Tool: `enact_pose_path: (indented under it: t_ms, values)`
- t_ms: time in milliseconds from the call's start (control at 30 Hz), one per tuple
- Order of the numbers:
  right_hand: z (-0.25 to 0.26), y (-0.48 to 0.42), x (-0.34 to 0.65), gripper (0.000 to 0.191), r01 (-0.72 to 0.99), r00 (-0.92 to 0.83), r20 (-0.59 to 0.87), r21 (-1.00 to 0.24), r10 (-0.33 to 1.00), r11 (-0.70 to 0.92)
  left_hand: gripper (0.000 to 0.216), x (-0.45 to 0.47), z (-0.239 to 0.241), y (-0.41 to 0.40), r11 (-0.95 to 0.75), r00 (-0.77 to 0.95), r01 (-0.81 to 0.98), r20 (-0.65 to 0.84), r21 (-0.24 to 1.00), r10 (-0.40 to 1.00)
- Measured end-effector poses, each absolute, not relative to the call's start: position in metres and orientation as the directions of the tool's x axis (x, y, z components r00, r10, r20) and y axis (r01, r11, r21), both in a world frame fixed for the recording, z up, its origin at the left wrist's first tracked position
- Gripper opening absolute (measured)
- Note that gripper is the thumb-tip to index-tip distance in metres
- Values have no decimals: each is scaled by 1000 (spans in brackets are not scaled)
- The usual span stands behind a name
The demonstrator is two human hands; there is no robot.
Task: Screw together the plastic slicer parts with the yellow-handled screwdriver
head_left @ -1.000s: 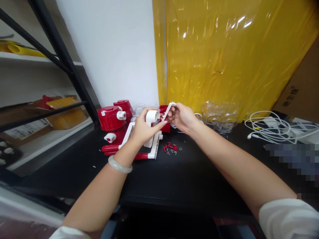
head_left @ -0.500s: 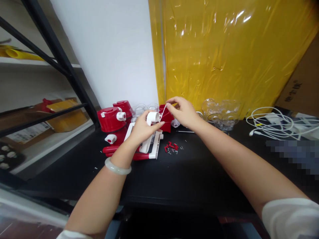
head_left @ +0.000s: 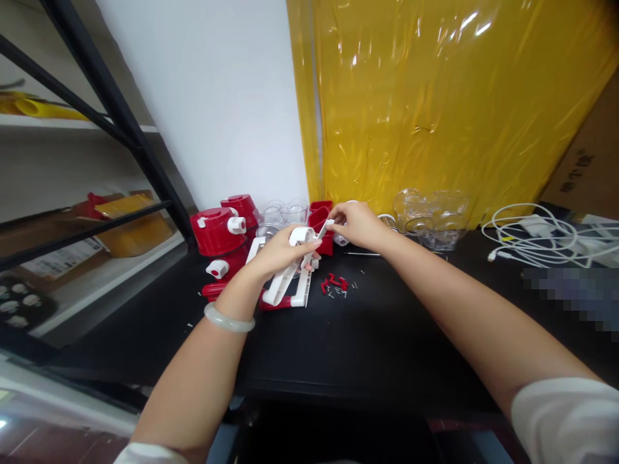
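Note:
My left hand (head_left: 283, 252) is closed around a white plastic handle-like part (head_left: 279, 287) with a rounded open end, held tilted above the table. My right hand (head_left: 358, 223) pinches a small thin white piece (head_left: 325, 227) between thumb and fingertips, right at the rounded end and close to my left thumb. Whether the two pieces touch, I cannot tell. Beneath the left hand lie a white frame-like part (head_left: 302, 288) and red handles (head_left: 213, 291). Small red pieces (head_left: 333, 281) and several screws (head_left: 338, 292) are scattered on the table below the hands.
Red round housings (head_left: 217, 233) with white knobs stand at the left. Red containers (head_left: 327, 243) and clear cups (head_left: 296, 209) sit behind the hands, with more clear plastic parts (head_left: 438, 222) further right. A coiled white cable (head_left: 520, 235) lies far right; a metal shelf (head_left: 130, 145) borders the left.
The white handle-like part has turned in my left hand, its rounded end now lower. My right hand has moved slightly down, and the thin white piece sits closer to the left thumb.

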State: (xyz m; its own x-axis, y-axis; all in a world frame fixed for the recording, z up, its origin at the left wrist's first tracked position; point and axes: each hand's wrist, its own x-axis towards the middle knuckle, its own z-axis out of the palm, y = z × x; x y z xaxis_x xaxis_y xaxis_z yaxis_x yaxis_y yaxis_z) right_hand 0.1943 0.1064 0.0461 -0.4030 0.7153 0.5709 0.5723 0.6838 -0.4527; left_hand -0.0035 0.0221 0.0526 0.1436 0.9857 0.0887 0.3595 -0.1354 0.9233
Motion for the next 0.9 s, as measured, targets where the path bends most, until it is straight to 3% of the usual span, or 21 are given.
enact_pose_path:
  t_ms: [200,433,900]
  values:
    - [35,103,187,9,626,-463,393,-490,795,607,36,-11,47,32,-143,32,524,148,840,989]
    - [19,97,173,11,634,-603,204,-465,772,618,36,-18,41,42,-136,-50,586,203,799,978]
    - [-13,98,158,14,627,-598,206,-481,774,613,31,-20,38,43,-134,-70,607,221,784,973]
